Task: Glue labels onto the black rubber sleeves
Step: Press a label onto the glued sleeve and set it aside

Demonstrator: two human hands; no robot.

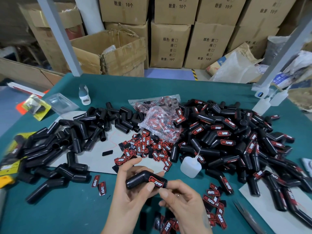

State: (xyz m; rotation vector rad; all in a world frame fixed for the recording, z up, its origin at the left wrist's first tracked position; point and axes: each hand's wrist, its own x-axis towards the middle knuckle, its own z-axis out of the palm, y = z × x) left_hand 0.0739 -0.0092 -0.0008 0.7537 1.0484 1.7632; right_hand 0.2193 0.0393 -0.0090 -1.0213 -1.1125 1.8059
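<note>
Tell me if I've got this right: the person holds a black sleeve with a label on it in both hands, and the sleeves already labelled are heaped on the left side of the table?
Not quite. The head view shows the labelled sleeves heaped on the right side of the table; the heap on the left is mostly plain. The rest holds: the left hand and right hand both hold a labelled black sleeve.

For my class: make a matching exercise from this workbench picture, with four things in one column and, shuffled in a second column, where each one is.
Things:
1. glue bottle
2. unlabelled sleeves
3. labelled sleeves
4. sleeve with label

Places:
A. heaped on the right of the table
B. held in both hands
C. standing beside the loose labels
D. spread over the left of the table

Pairs: 1-C, 2-D, 3-A, 4-B
</note>
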